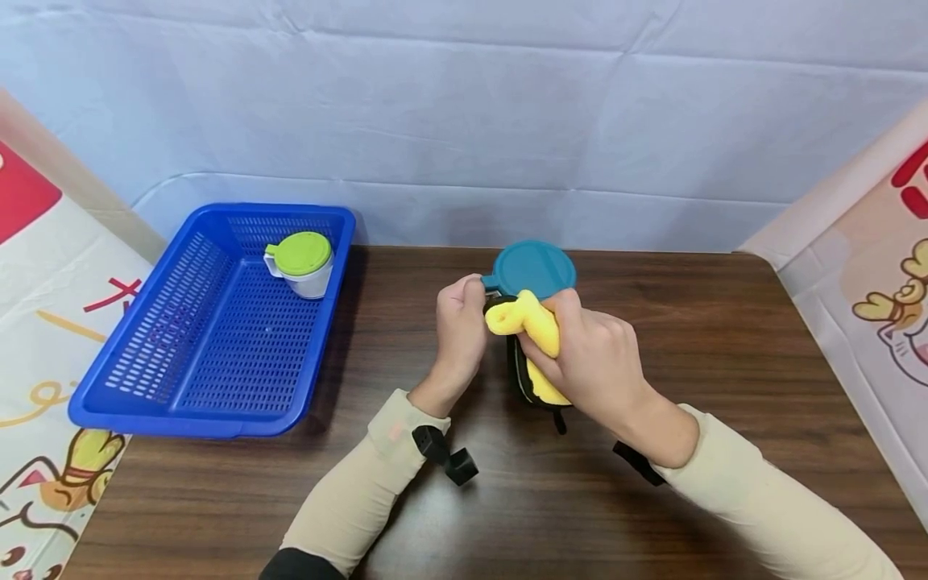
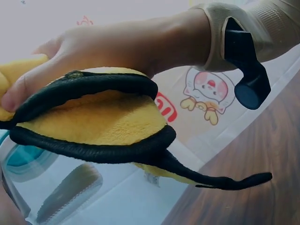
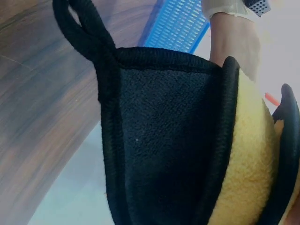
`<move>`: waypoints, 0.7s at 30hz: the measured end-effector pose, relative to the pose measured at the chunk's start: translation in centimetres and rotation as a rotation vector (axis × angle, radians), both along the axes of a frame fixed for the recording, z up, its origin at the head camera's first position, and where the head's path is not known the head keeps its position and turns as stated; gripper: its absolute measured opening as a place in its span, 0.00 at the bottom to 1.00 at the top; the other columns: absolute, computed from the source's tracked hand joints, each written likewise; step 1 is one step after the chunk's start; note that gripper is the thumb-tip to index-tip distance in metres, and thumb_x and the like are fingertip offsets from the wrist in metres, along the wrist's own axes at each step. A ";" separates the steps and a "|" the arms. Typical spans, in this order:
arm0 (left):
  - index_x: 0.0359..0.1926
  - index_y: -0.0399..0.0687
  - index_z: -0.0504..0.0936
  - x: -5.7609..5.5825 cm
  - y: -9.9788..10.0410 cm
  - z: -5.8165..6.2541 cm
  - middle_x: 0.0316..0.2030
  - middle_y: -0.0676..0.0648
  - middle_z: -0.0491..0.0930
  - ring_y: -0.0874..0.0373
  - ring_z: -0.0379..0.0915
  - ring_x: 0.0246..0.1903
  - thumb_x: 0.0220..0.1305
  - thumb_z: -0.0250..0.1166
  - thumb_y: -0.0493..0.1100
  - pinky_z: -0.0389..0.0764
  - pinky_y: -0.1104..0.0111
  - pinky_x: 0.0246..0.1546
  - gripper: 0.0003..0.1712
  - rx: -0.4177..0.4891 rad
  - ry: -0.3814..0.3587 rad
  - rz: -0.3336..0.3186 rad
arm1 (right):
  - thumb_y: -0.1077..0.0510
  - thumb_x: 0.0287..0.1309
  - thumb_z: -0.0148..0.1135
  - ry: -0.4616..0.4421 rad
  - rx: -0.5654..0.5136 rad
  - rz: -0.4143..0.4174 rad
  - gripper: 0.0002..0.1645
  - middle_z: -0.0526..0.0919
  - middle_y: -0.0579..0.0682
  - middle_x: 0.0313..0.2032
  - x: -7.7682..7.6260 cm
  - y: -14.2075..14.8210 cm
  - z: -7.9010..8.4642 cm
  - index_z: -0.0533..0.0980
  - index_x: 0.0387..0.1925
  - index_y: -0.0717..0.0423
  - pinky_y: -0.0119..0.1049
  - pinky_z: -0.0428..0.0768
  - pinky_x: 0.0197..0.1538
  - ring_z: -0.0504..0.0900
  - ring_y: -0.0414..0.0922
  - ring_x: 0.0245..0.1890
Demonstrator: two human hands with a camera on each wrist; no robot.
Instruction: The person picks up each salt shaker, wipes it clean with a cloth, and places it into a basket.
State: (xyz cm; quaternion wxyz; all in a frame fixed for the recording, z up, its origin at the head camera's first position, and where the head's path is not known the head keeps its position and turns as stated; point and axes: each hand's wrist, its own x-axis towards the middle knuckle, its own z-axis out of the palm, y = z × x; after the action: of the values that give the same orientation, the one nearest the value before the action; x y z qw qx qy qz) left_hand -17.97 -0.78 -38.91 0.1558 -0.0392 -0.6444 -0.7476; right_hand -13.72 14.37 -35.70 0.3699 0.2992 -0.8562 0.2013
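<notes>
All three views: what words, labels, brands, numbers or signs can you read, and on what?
"X"-shaped red mark, on the white printed sheet at left.
Red lettering on the pale printed sheet at right: cut off, unreadable.
Left wrist view, red characters behind the yellow-and-black plush item: partly hidden, unreadable.
Small pale tag under it: too blurred.
Nothing else legible.

Blue perforated plastic basket [image 1: 190,424] at left on a dark wood-grain tabletop [image 1: 725,362], a green-lidded white cup [image 1: 303,256] inside its far right corner, pale creased sheeting [image 1: 464,121] behind, cartoon-printed sheets [image 1: 870,314] at both sides
</notes>
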 end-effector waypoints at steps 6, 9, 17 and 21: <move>0.13 0.48 0.59 0.0 -0.1 0.2 0.13 0.53 0.54 0.60 0.47 0.13 0.64 0.45 0.35 0.51 0.71 0.17 0.21 -0.015 -0.011 0.018 | 0.49 0.63 0.55 0.022 -0.016 0.044 0.19 0.67 0.49 0.13 -0.5 0.8 -0.4 0.69 0.38 0.63 0.40 0.66 0.11 0.65 0.44 0.08; 0.12 0.48 0.59 0.0 -0.1 0.2 0.13 0.54 0.53 0.60 0.47 0.14 0.63 0.45 0.35 0.50 0.71 0.18 0.21 -0.013 -0.008 0.013 | 0.47 0.65 0.53 0.013 -0.009 0.059 0.20 0.69 0.49 0.14 -0.6 1.2 -0.4 0.69 0.38 0.63 0.41 0.68 0.12 0.67 0.45 0.09; 0.12 0.48 0.59 0.0 -0.2 0.3 0.13 0.53 0.53 0.59 0.48 0.16 0.62 0.45 0.34 0.51 0.70 0.20 0.20 -0.036 -0.013 0.022 | 0.42 0.69 0.49 0.004 -0.005 0.086 0.25 0.68 0.49 0.15 -0.9 2.2 -0.5 0.69 0.37 0.64 0.39 0.66 0.13 0.66 0.43 0.10; 0.12 0.47 0.60 0.0 -0.3 0.2 0.13 0.53 0.54 0.60 0.48 0.16 0.62 0.44 0.34 0.51 0.70 0.21 0.20 -0.035 -0.017 0.020 | 0.40 0.70 0.47 0.007 -0.020 0.098 0.27 0.68 0.49 0.15 -1.4 2.7 -0.7 0.69 0.36 0.63 0.38 0.66 0.14 0.65 0.42 0.10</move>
State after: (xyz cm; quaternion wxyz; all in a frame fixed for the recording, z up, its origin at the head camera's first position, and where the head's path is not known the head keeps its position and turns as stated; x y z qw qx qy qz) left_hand -18.00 -1.10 -38.70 0.1568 -0.0290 -0.6590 -0.7350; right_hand -15.07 17.08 -36.41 0.3655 0.3376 -0.8373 0.2266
